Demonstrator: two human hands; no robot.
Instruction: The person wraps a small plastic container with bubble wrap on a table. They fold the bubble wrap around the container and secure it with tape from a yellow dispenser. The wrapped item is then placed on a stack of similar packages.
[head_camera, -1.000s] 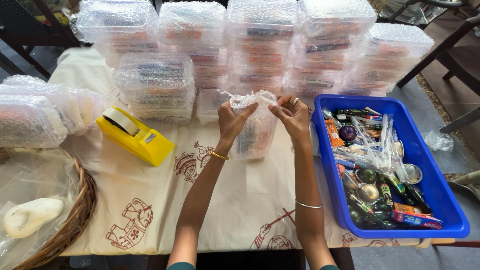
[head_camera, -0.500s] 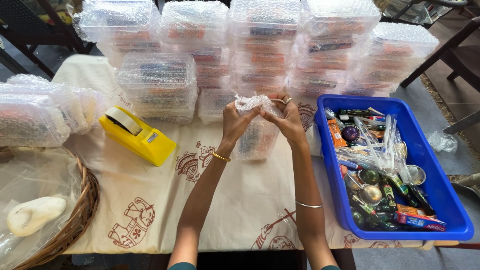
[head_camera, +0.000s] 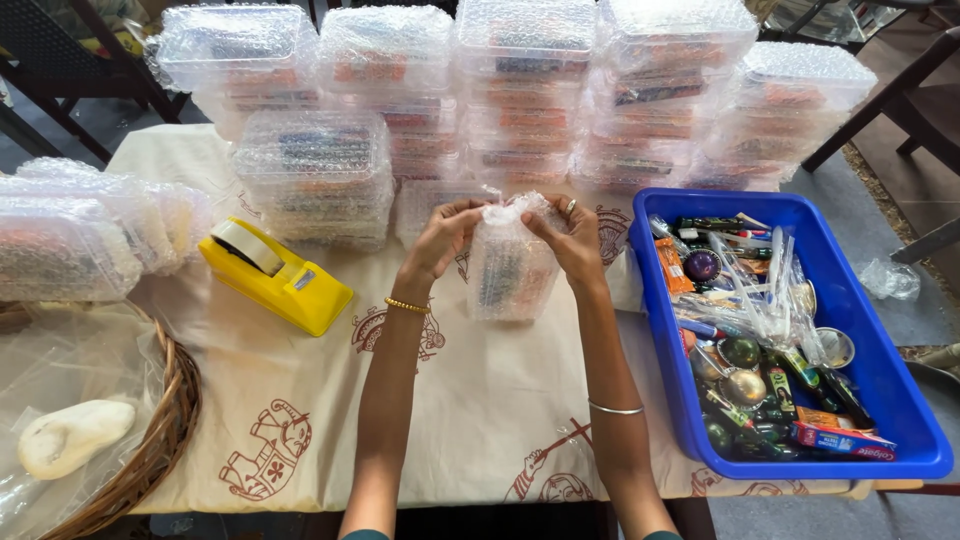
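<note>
Both of my hands hold a small bubble-wrap pouch (head_camera: 510, 268) with coloured items inside, standing upright above the printed tablecloth (head_camera: 330, 400). My left hand (head_camera: 447, 236) pinches the pouch's top left edge. My right hand (head_camera: 566, 237), with a ring on one finger, pinches the top right edge. The fingertips of the two hands nearly meet over the crumpled opening of the pouch.
Stacks of bubble-wrapped packs (head_camera: 500, 90) fill the far side; more packs (head_camera: 70, 235) lie at the left. A yellow tape dispenser (head_camera: 272, 275) sits left of my hands. A blue bin (head_camera: 890, 400) of small toiletries stands right. A wicker basket (head_camera: 160, 440) is near left.
My hands have come down and closer together, gathering the pouch's open top, which was stretched wide and held higher a second ago.
</note>
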